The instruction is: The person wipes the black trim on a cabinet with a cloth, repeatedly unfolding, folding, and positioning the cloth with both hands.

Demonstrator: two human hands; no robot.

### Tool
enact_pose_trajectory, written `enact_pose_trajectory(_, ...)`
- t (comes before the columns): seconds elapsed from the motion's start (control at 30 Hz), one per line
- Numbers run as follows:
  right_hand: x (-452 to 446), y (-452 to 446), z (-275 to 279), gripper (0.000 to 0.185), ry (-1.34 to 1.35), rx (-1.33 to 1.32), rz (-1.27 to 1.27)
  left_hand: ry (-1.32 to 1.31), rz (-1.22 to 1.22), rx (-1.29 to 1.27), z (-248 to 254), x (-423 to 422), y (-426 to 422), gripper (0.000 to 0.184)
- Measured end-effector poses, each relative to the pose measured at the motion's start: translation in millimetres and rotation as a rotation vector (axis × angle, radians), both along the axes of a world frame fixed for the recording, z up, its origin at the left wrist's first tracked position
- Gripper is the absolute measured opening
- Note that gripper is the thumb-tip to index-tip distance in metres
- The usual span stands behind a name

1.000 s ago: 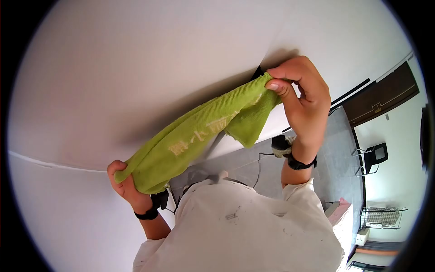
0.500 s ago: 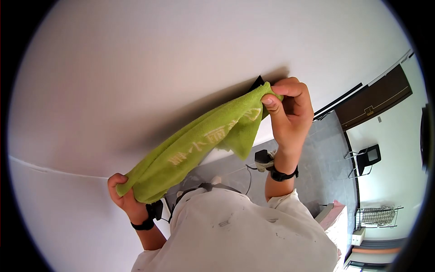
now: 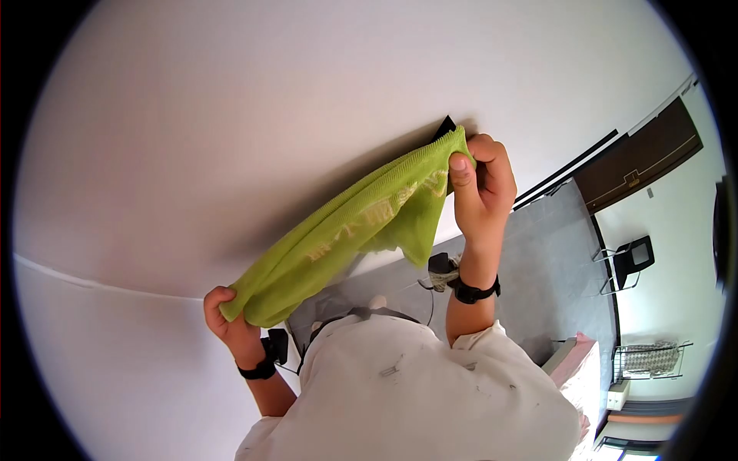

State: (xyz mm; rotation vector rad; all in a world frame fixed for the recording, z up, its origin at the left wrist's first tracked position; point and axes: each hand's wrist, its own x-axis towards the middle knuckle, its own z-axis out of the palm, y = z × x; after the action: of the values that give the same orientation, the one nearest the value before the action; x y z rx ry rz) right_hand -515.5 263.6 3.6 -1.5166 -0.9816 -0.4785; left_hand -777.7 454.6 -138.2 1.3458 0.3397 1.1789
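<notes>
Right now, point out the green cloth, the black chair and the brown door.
Green cloth (image 3: 342, 229), head view: its middle.
Black chair (image 3: 629, 261), head view: its dark panel.
Brown door (image 3: 642, 157), head view: its middle.

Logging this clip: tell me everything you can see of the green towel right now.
The green towel looks like soft, finely ribbed fabric, with pale lettering along it, too blurred to read. It is spread slantwise, one end pinched by the left hand, the other by the right hand. A loose flap hangs near the right-hand end. Behind it is a pale wall; whether they touch, I cannot tell.
</notes>
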Motion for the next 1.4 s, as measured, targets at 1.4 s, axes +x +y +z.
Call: enact_pose_trajectory(1.4, -14.8, 29.6, 1.6, 0.018, 0.185, 0.293, -0.074, 0.233, 0.027, 0.172, 51.3, 8.9, -0.6, 0.023)
